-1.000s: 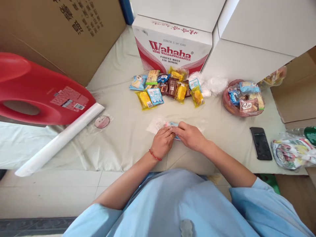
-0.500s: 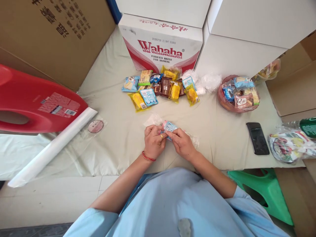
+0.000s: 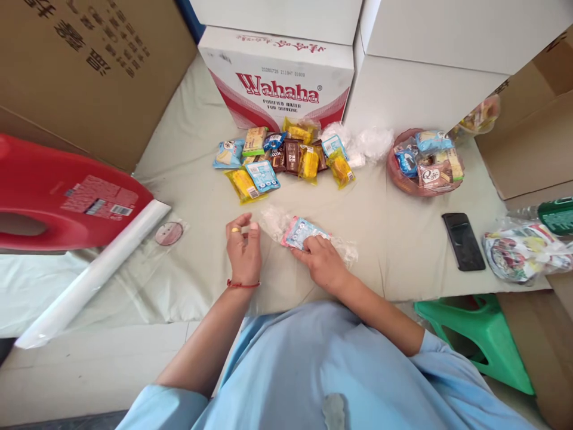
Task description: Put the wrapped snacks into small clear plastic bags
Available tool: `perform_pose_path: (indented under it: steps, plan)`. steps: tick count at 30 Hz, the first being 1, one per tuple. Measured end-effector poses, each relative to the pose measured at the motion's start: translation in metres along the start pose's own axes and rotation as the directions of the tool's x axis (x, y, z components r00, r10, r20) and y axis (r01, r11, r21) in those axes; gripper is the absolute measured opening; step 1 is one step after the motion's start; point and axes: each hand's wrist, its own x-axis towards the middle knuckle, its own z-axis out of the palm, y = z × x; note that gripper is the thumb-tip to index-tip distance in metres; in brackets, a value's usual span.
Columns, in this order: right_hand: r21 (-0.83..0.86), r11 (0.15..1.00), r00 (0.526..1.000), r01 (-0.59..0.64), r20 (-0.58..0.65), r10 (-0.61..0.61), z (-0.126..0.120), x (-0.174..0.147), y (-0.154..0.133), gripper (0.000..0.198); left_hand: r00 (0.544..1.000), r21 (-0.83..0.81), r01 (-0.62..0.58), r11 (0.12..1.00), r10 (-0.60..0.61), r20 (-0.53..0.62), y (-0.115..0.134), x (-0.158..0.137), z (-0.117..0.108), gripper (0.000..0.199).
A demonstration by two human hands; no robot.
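A small blue-and-pink snack packet (image 3: 298,232) lies on the cloth-covered table, with crumpled clear plastic wrap (image 3: 274,221) sticking out on both sides of it. The curled fingers of my right hand (image 3: 326,263) rest on the packet's right part and hold it; my fingertips are partly hidden. Left of the packet and apart from it is my left hand (image 3: 244,251), with a ring and a red bracelet. Its fingers are loosely bent and apart, with nothing visible in them. Beyond both hands lies a pile of wrapped snacks (image 3: 290,156) in yellow, blue and brown packaging.
A pink bowl (image 3: 400,183) of snacks stands at the right, near a black phone (image 3: 464,242) and a tied plastic bag (image 3: 521,254). On the left are a film roll (image 3: 96,272) and a red jug (image 3: 54,191). A Wahaba-side carton reading Wahaha (image 3: 277,77) stands behind.
My left hand has let go of the packet and moved left, its fingers loosening. My right hand stays on the packet, which now lies flatter and shows more. The view has shifted slightly.
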Motion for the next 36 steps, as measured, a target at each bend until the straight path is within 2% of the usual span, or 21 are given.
perform_pose_path:
  steps: [2,5,7,9,13,16,18,21,24,27,29,31,33,36]
  plan:
    - [-0.048,0.999,1.000,0.008,0.004,-0.007,-0.001,-0.001,-0.004,0.030,1.000,0.131,0.024,0.991,-0.022,-0.017,-0.001,0.011,0.009,0.065]
    - [-0.080,0.996,0.999,0.049,0.015,-0.048,-0.002,-0.002,-0.005,0.028,0.996,0.276,0.046,0.960,-0.064,0.055,-0.010,0.026,0.027,0.081]
    - [-0.080,0.994,0.997,0.070,0.013,-0.070,0.000,-0.004,-0.003,0.027,0.992,0.315,0.020,0.949,-0.058,0.112,-0.020,0.031,0.036,0.073]
    - [-0.043,0.996,0.997,0.076,-0.020,-0.077,0.004,-0.007,0.001,0.028,0.987,0.306,-0.040,0.951,-0.010,0.160,-0.030,0.032,0.036,0.054]
    - [0.094,0.994,0.988,0.059,-0.147,-0.045,0.012,-0.011,0.007,0.050,0.977,0.312,-0.097,0.945,0.031,0.211,-0.039,0.024,0.018,0.027]
    - [0.093,0.995,0.991,0.041,-0.134,-0.029,0.010,-0.013,0.006,0.054,0.979,0.361,-0.073,0.930,-0.003,0.204,-0.034,0.015,0.002,0.019]
    - [0.051,0.998,0.997,0.035,-0.067,-0.032,0.005,-0.012,0.003,0.049,0.974,0.349,-0.071,0.934,-0.011,0.227,-0.028,0.010,-0.006,0.017]
    - [0.024,0.999,1.000,0.026,0.000,-0.026,0.000,-0.011,0.000,0.043,0.961,0.236,-0.053,0.970,-0.015,0.278,-0.020,0.006,-0.012,0.016]
    - [0.026,0.999,1.000,0.020,0.009,-0.021,-0.001,-0.010,-0.001,0.044,0.979,0.191,0.021,0.981,-0.059,0.197,-0.014,0.010,-0.008,0.034]
    - [0.039,0.999,1.000,0.019,0.005,-0.019,0.001,-0.011,0.001,0.045,0.987,0.346,0.085,0.934,-0.126,0.096,-0.009,0.017,0.002,0.039]
    - [0.050,0.998,1.000,0.027,-0.003,-0.027,0.001,-0.011,0.002,0.045,0.986,0.464,0.048,0.884,-0.115,0.117,-0.008,0.021,0.009,0.043]
    - [0.055,0.998,0.999,0.039,-0.012,-0.038,0.001,-0.012,0.003,0.045,0.980,0.513,-0.030,0.858,-0.075,0.183,-0.009,0.021,0.012,0.038]
    - [0.060,0.997,0.999,0.039,-0.011,-0.039,0.000,-0.012,0.003,0.045,0.974,0.475,-0.078,0.877,-0.034,0.223,-0.009,0.018,0.009,0.030]
    - [0.077,0.997,1.000,0.029,-0.001,-0.029,-0.002,-0.011,0.002,0.044,0.970,0.264,-0.016,0.964,-0.049,0.239,0.001,0.012,0.001,0.024]
